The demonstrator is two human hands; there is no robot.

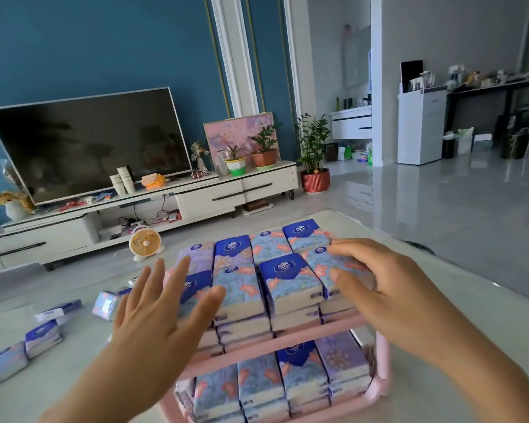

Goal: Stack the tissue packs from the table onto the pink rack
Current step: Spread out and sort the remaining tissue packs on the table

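A pink two-tier rack (300,334) stands on the pale table, both tiers filled with blue and floral tissue packs (242,285). My right hand (376,288) curls its fingers and thumb round the near right pack of the top layer (324,264). My left hand (162,303) hovers spread and flat at the left side of the top stack, holding nothing. Several loose tissue packs (43,334) lie on the table to the left.
The glossy table (425,392) has a curved far edge on the right. Beyond it are a small orange fan (145,244) on the floor, a white TV cabinet (208,196) with a television, and potted plants.
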